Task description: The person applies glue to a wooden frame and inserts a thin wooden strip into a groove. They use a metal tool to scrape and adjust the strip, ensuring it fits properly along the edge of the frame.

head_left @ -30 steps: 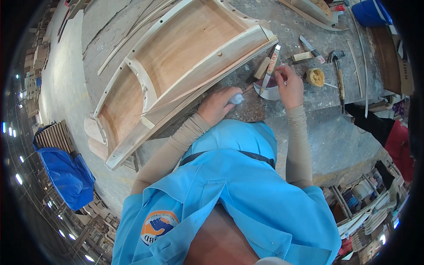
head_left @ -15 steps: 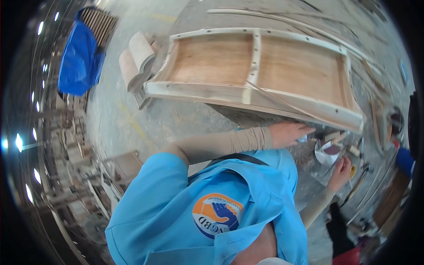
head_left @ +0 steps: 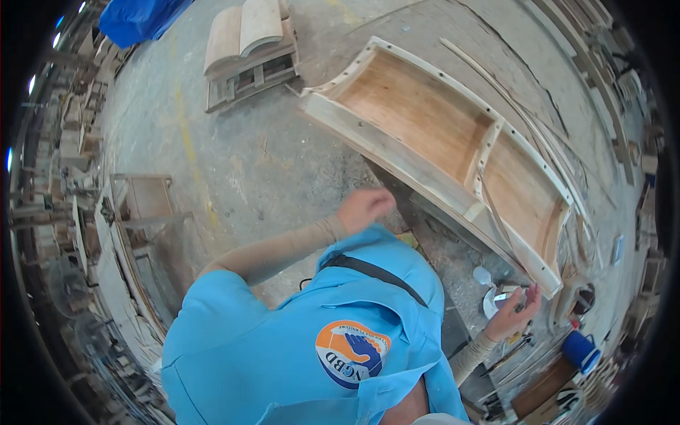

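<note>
A long curved wooden frame with a plywood panel (head_left: pixel 425 99) lies ahead of me, running from upper left to lower right. Its pale rails carry a row of small dark holes, and a cross rib (head_left: pixel 487 152) divides it. A thin wooden strip (head_left: pixel 501 225) hangs loosely over the near side. My left hand (head_left: pixel 365 209) is in the air in front of my body, apart from the frame, its bent fingers smeared by motion. Close to the frame's lower right corner, my right hand (head_left: pixel 513 315) has its fingers bent around something small and dark, too small to name.
A white container (head_left: pixel 492 303) and a whitish rounded piece (head_left: pixel 482 275) are beside my right hand. A blue bucket (head_left: pixel 581 352) stands farther right. Long wooden strips (head_left: pixel 517 106) lie beyond the frame. Curved wooden pieces (head_left: pixel 244 32) rest on a low stand at upper left.
My view has turned, so the frame now slants down to the right. My left hand has moved left, away from the container. My right hand has come up to the frame's corner.
</note>
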Motion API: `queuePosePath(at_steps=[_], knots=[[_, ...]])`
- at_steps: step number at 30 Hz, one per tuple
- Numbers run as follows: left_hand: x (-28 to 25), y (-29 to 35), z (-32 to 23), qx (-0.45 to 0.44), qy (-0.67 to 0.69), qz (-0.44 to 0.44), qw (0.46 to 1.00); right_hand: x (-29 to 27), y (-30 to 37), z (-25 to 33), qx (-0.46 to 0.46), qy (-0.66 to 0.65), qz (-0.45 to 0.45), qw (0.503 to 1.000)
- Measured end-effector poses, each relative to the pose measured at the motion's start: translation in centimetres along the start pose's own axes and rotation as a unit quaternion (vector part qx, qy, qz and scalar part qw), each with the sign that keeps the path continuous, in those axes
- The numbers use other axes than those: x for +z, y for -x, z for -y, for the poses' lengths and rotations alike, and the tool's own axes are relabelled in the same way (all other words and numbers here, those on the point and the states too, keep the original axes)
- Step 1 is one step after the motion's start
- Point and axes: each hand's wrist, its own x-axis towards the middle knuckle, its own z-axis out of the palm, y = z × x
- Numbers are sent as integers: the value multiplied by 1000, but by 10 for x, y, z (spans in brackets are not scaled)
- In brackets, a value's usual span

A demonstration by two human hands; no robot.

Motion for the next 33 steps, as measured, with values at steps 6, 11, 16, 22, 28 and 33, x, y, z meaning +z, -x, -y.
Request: queuePosePath(at_steps=[6, 11, 16, 22, 28, 33], knots=[[-78, -14, 15, -148, 343, -297, 879, 66, -2, 124, -254, 29, 103, 961], [-79, -31, 15, 3, 311, -282, 908, 125, -3, 196, -363, 114, 182, 907], [-63, -23, 9, 11, 406, -242, 881, 164, -21, 212, -369, 130, 240, 888], [-96, 2, 49, 60, 276, -168, 944, 166, -62, 197, -326, 41, 278, 903], [-151, 59, 111, -39, 150, -221, 963, 142, -130, 224, -239, -36, 330, 912], [-164, 81, 129, -92, 58, -233, 966, 139, -159, 221, -231, -67, 315, 918]])
